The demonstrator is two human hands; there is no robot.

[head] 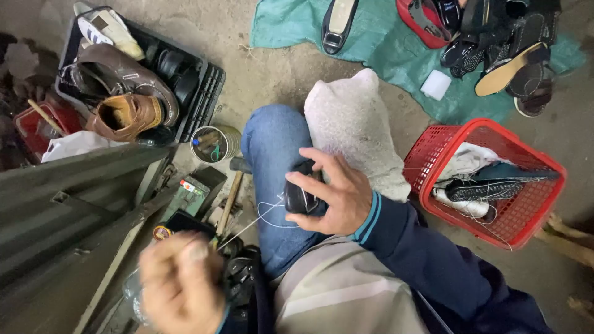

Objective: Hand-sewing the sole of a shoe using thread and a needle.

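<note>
Head view: we see our right hand [334,195] gripping a black shoe [299,196] against the knee in blue jeans [275,148], fingers curled over it so most of the shoe is hidden. A white thread [260,216] runs from the shoe down to our left hand [179,284], which is blurred and closed like a fist; we cannot tell whether it pinches the thread.

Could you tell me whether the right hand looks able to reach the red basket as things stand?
Probably yes: the right hand grips a black shoe on the knee, but the red basket sits beside it with nothing between.
</note>
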